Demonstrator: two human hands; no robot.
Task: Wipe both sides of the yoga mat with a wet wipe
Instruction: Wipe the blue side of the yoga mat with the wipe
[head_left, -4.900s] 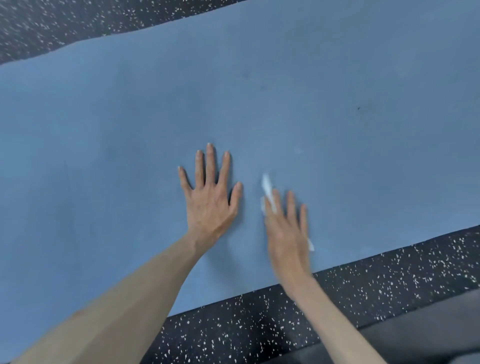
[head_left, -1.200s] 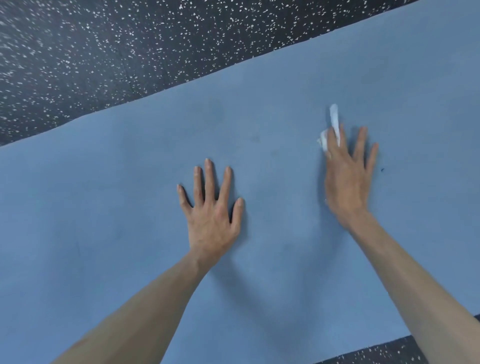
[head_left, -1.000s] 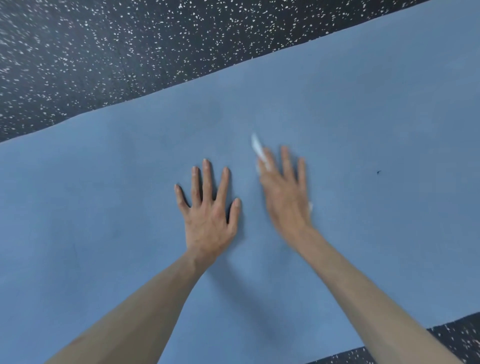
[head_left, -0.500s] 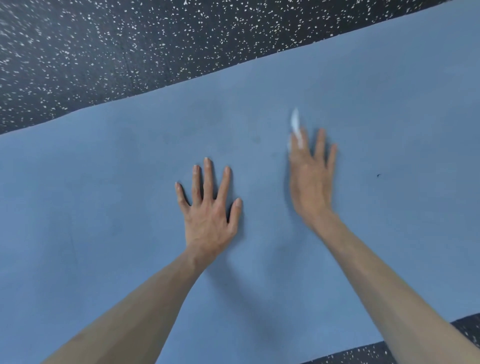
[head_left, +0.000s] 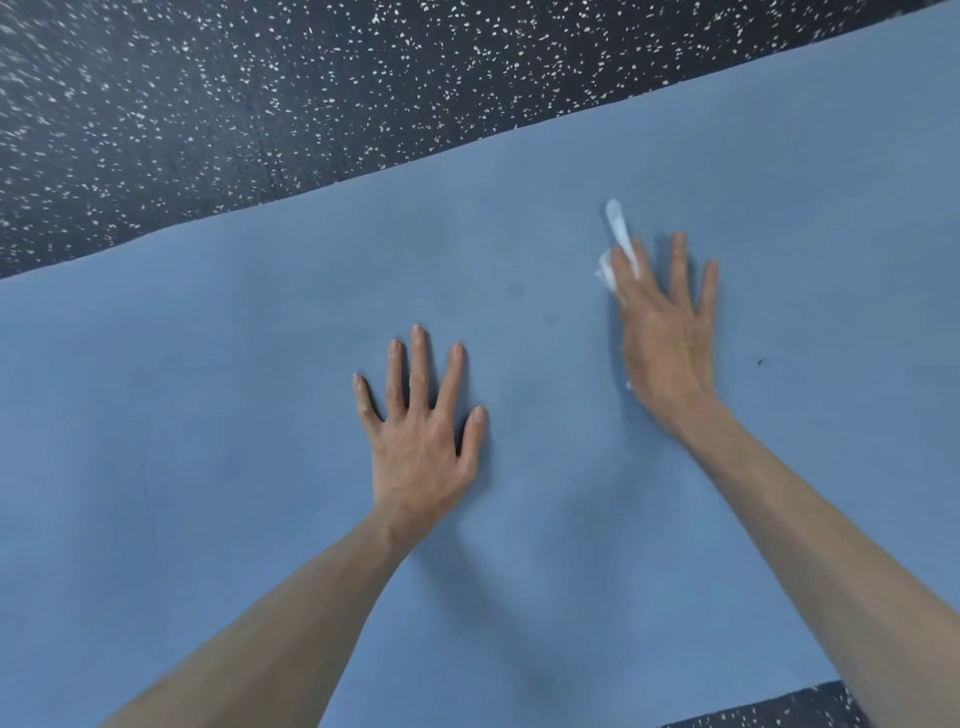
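A blue yoga mat (head_left: 208, 415) lies flat on the floor and fills most of the view. My left hand (head_left: 421, 441) rests flat on the mat near the middle, fingers spread and straight. To its right my right hand (head_left: 665, 332) presses a white wet wipe (head_left: 615, 234) against the mat with straight fingers. The wipe sticks out past the fingertips on the hand's left side; most of it is hidden under the palm. The right hand is blurred.
Black rubber floor with white speckles (head_left: 260, 104) runs along the mat's far edge, and a small corner of it (head_left: 769, 712) shows at the bottom right. A tiny dark speck (head_left: 760, 362) sits on the mat right of my right hand.
My right hand has slid the wipe to the right and slightly away from me since half a second ago. My left hand has stayed planted.
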